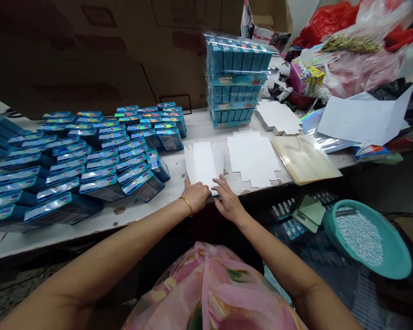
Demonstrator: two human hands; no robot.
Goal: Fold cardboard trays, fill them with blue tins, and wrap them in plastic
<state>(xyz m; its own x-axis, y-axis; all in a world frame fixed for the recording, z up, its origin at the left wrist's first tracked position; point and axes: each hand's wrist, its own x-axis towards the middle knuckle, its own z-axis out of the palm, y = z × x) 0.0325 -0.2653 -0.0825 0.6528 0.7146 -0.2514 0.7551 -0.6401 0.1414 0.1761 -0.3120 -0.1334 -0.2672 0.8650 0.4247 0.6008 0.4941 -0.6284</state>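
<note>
A flat white card box blank (pixel 203 165) lies at the front edge of the white table (pixel 131 208). My left hand (pixel 197 196), with a gold bangle at the wrist, curls its fingers over the blank's near edge. My right hand (pixel 227 199) rests beside it, fingers spread on the blank's near right corner. Another stack of white die-cut blanks (pixel 253 158) lies just to the right.
Rows of small blue boxes (pixel 79 160) cover the table's left half. A tall wrapped stack of blue boxes (pixel 236 80) stands at the back. Clear sleeves (pixel 304 158), white sheets (pixel 363 119) and bags sit right. A teal basin (pixel 368 238) of small white pieces stands below.
</note>
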